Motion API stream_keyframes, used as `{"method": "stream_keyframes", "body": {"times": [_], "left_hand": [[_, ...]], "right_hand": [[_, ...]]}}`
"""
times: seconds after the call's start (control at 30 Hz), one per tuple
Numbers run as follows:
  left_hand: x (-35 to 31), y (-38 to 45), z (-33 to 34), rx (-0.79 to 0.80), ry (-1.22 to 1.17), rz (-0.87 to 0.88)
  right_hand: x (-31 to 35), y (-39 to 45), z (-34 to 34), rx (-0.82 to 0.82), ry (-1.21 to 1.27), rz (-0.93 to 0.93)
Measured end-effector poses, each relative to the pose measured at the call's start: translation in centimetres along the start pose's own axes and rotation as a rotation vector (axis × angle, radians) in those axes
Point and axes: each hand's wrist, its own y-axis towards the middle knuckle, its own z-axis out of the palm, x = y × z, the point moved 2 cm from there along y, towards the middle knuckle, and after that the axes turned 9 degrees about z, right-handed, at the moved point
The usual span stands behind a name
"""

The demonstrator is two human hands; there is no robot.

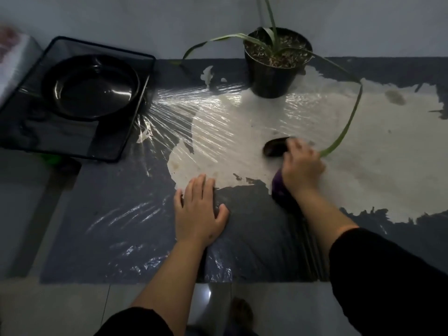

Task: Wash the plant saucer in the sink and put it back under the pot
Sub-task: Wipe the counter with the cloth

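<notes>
The black plant saucer (91, 87) lies in a black mesh tray (126, 132) at the left, away from the pot. The black pot (275, 76) with its long-leaved plant stands directly on the plastic-covered surface at the back. My left hand (200, 209) rests flat on the surface, fingers straight. My right hand (300, 163), blurred, grips a purple-handled tool (278, 187) whose dark head (275, 147) touches the pale patch in front of the pot. I cannot tell what kind of tool it is.
Crinkled cling film (194, 112) covers a dark surface with a large pale worn patch (375, 154). One long leaf (349, 122) arcs down beside my right hand. A wall stands behind the pot. The tiled floor (72, 309) and a foot (241, 311) show below.
</notes>
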Motion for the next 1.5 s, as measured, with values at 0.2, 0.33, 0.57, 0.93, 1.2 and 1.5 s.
{"method": "stream_keyframes", "body": {"times": [0.2,0.33,0.57,0.93,1.2,1.5], "left_hand": [[0.2,0.1,0.2,0.011,0.012,-0.006],[0.0,0.1,0.2,0.001,0.007,-0.013],[0.1,0.1,0.2,0.026,0.021,-0.023],[0.1,-0.1,0.3,-0.009,-0.025,-0.015],[0.8,-0.1,0.4,0.025,-0.041,0.008],[3.0,-0.9,-1.7,-0.212,-0.54,-0.089]], "right_hand": [[3.0,0.6,0.8,0.08,-0.03,0.045],[4.4,-2.0,1.6,0.114,-0.014,-0.613],[1.6,4.1,0.5,0.013,-0.066,0.133],[4.7,2.3,1.9,0.059,-0.077,-0.546],[6.0,1.1,2.1,0.108,0.037,-0.245],[10.7,-10.5,2.6,0.203,0.136,-0.659]]}}
